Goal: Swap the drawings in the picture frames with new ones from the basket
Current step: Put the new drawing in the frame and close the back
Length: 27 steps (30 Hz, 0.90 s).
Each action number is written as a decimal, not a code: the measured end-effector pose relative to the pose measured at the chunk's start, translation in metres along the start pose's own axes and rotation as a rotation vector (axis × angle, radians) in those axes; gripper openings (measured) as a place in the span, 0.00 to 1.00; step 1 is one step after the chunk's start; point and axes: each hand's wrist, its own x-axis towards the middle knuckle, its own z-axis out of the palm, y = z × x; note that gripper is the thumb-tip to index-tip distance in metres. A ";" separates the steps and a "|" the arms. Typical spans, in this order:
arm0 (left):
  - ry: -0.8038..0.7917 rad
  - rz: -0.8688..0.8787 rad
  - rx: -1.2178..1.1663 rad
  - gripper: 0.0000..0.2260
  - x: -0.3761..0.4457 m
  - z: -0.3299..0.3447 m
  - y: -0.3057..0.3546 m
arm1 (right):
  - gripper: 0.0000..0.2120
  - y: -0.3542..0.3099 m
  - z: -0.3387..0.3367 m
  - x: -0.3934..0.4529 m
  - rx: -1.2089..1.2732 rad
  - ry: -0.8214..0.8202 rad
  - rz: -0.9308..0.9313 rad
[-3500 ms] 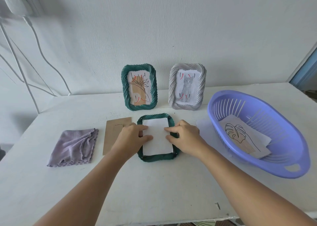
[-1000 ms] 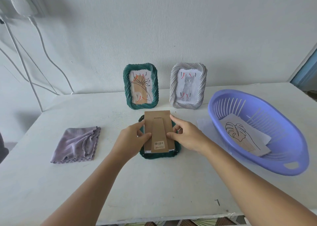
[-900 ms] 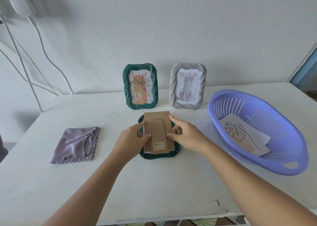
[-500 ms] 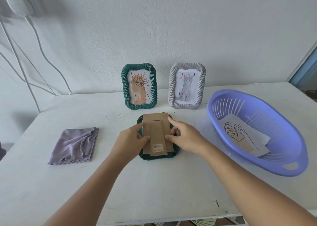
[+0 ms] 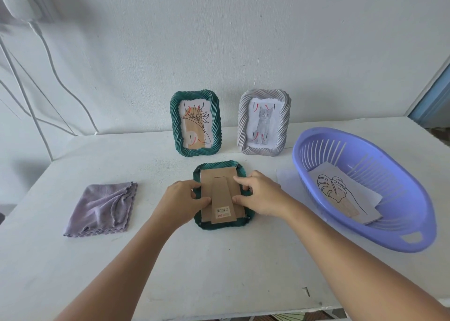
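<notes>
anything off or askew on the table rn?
Nothing damaged or spilled. One green frame lies face down mid-table, its cardboard backing under both hands, which fits the swap. Only loose bit: a sheet lying outside the basket, by its left wall.

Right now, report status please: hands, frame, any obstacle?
Left hand and right hand press brown cardboard backing onto face-down green twisted frame. Nothing obstructing.
</notes>
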 end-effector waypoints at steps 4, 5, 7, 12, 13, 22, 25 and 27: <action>0.074 -0.041 -0.047 0.17 0.007 -0.005 0.005 | 0.26 -0.002 -0.001 0.002 0.054 0.111 0.013; 0.103 -0.040 -0.050 0.16 0.009 -0.005 0.007 | 0.25 -0.002 0.000 0.003 0.067 0.166 0.024; 0.142 -0.033 -0.053 0.16 0.011 -0.004 0.013 | 0.24 -0.005 0.000 0.007 0.073 0.239 0.052; 0.138 -0.020 -0.025 0.17 0.013 0.005 0.018 | 0.27 -0.006 0.004 0.016 0.007 0.208 0.115; 0.137 -0.021 -0.031 0.17 0.013 0.007 0.016 | 0.27 -0.005 0.005 0.017 0.002 0.207 0.122; 0.170 -0.025 -0.182 0.21 0.013 0.012 0.005 | 0.27 -0.001 0.008 0.019 0.051 0.219 0.130; 0.171 -0.028 -0.200 0.24 0.014 0.013 0.004 | 0.27 0.000 0.009 0.018 0.056 0.216 0.130; 0.161 -0.029 -0.194 0.23 0.015 0.014 0.005 | 0.27 0.000 0.008 0.019 0.060 0.212 0.132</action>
